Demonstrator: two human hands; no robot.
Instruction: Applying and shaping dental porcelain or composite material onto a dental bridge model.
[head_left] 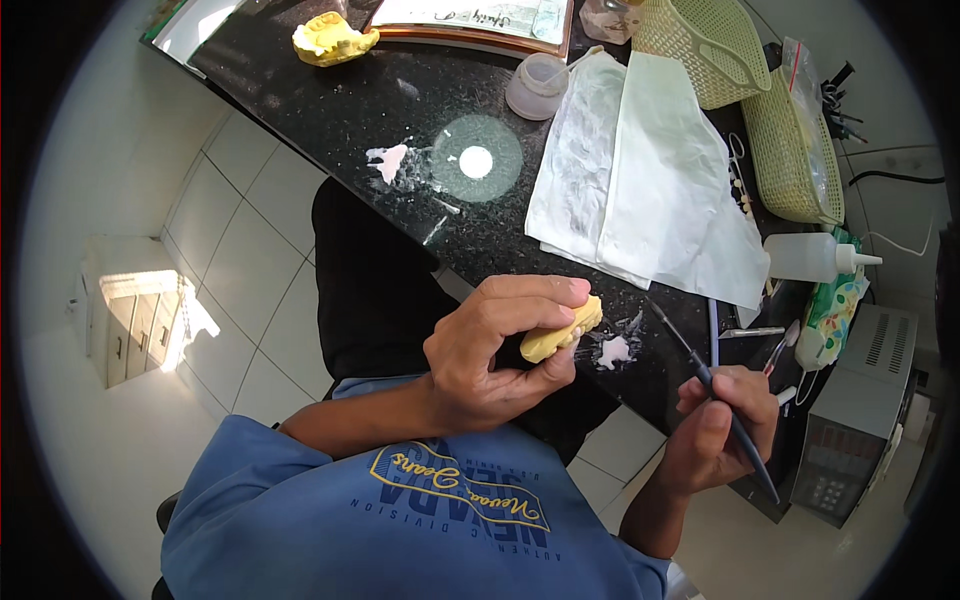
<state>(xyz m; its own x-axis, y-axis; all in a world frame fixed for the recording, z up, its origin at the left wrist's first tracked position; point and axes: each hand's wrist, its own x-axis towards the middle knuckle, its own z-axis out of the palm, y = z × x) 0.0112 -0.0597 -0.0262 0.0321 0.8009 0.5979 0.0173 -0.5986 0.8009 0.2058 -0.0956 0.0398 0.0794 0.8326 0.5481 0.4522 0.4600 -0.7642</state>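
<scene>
Your left hand (pixel 490 340) pinches a yellow dental cast (pixel 545 345) by the near bench edge; your right hand (pixel 722 425) closes round a slim dark brush (pixel 705 378), its tip apart, rightward. Brushwork seems in hand; another stroke calls for a steady cast. Fingers hide some teeth; the tip's load is unclear.

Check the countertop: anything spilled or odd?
Yes: a pinkish patch left of the greenish disc and a second patch near the dental cast in the left hand. Both lie on the countertop, ragged, amid whitish smears, so possibly spilled.
</scene>
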